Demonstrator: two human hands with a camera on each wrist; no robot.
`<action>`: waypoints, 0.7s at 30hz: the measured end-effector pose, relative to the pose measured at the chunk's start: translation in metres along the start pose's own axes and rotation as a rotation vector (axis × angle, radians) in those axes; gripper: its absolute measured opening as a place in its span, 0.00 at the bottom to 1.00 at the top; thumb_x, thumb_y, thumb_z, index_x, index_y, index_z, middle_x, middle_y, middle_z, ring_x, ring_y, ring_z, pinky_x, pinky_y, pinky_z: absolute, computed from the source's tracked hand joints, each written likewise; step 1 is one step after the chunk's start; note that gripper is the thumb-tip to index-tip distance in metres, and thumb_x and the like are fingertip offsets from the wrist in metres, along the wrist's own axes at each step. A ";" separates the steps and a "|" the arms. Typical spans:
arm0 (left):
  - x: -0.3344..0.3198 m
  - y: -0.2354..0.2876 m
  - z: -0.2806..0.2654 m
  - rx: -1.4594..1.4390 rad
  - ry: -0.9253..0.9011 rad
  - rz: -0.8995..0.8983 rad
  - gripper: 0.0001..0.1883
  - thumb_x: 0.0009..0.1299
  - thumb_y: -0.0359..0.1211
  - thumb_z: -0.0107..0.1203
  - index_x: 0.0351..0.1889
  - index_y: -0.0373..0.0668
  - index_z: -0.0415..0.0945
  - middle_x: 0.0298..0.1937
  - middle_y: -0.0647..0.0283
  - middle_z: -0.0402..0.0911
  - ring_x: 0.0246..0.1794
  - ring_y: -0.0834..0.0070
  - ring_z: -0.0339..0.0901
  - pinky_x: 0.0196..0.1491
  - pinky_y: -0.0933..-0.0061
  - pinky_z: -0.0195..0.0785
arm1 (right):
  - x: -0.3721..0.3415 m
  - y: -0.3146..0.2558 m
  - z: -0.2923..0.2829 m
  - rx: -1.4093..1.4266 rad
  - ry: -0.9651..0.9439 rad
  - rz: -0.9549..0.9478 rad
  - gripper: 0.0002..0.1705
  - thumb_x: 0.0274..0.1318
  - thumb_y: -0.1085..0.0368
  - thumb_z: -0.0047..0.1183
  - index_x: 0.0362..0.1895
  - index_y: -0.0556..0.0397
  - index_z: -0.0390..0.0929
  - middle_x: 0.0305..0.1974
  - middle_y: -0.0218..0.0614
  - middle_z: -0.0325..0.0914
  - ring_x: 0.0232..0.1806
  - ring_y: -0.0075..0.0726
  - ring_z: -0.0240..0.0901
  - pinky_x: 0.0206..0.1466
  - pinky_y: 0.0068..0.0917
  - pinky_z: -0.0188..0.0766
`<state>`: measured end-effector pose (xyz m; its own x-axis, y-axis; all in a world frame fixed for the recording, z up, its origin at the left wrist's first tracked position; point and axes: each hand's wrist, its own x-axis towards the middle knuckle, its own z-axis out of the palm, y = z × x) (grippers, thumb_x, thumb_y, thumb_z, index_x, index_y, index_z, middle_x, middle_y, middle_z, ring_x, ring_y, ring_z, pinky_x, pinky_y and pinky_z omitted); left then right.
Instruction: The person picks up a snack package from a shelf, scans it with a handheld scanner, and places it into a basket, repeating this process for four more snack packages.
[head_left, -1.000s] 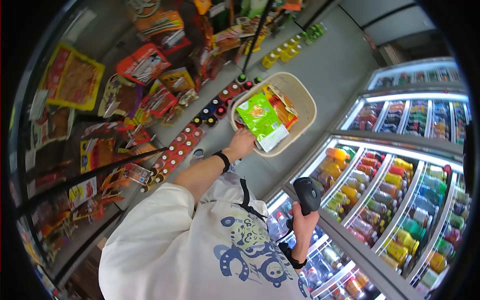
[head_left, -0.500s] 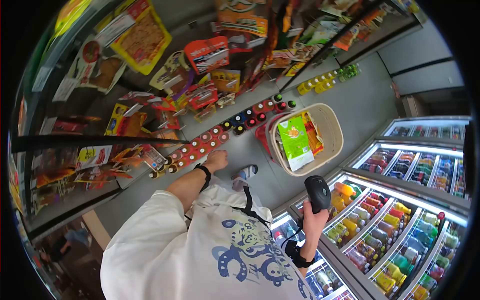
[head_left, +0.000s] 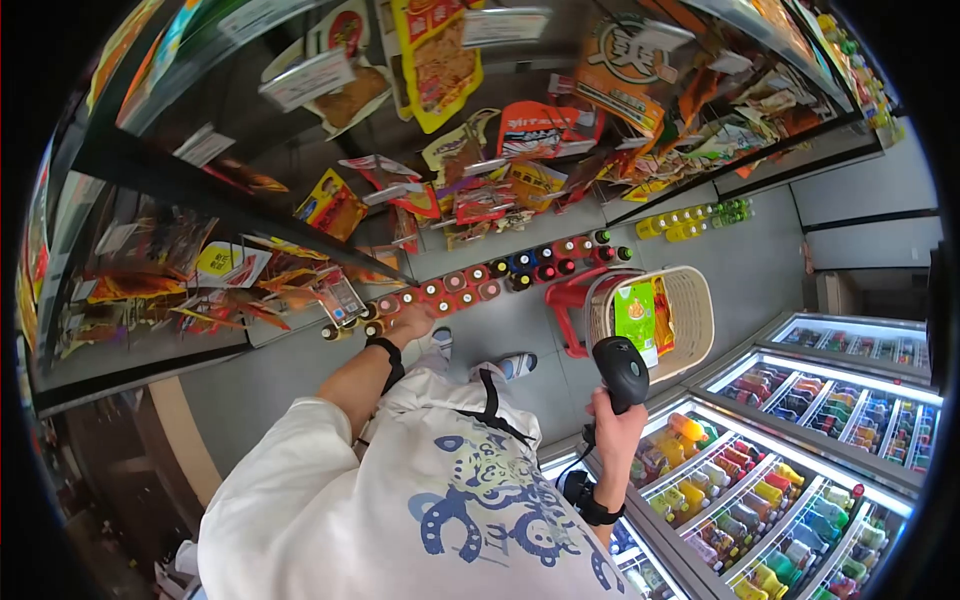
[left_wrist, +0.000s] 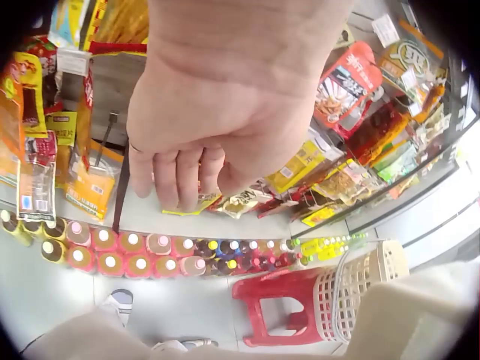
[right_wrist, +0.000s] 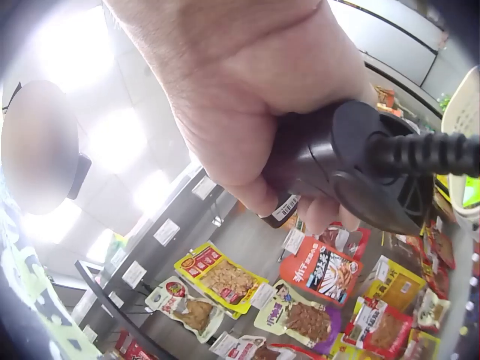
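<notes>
The black plastic handheld scanner (head_left: 622,372) is in the person's right hand (head_left: 616,430), whose fingers are curled around its handle; the right wrist view shows the black ribbed cable (right_wrist: 442,154) coming out from its end. Near it is the cream-coloured perforated plastic basket (head_left: 708,345), with the bright green flat pack (head_left: 634,312) and the red-and-yellow flat pack (head_left: 663,320) inside. So, as it may be judged, some items are already collected; how many are left, and whether any is scanned, cannot be told. The basket is at the red plastic stool (head_left: 563,315), but whether it stands on top is not clear. The left hand (head_left: 410,325) hangs near the rows of pink-and-red bottles (head_left: 455,283) on the floor, its fingers loose and slightly bent, with nothing visible in them. Farther out, many colourful plastic snack packs (head_left: 545,128) hang on the rack, apparently not taken.
</notes>
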<state>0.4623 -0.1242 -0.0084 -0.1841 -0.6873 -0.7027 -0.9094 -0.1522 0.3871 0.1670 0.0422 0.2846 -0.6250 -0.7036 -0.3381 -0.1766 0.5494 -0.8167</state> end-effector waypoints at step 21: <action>0.033 -0.131 -0.077 -0.530 0.488 -0.110 0.12 0.63 0.37 0.50 0.40 0.44 0.79 0.41 0.57 0.82 0.46 0.61 0.78 0.49 0.67 0.69 | -0.026 -0.049 0.064 -0.176 -0.054 -0.034 0.11 0.50 0.64 0.57 0.32 0.61 0.78 0.19 0.35 0.77 0.23 0.26 0.75 0.29 0.24 0.68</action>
<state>0.6043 -0.1817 -0.0366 0.1980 -0.8676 -0.4561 -0.5874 -0.4775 0.6534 0.2405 0.0046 0.3037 -0.5754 -0.7436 -0.3407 -0.3300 0.5922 -0.7351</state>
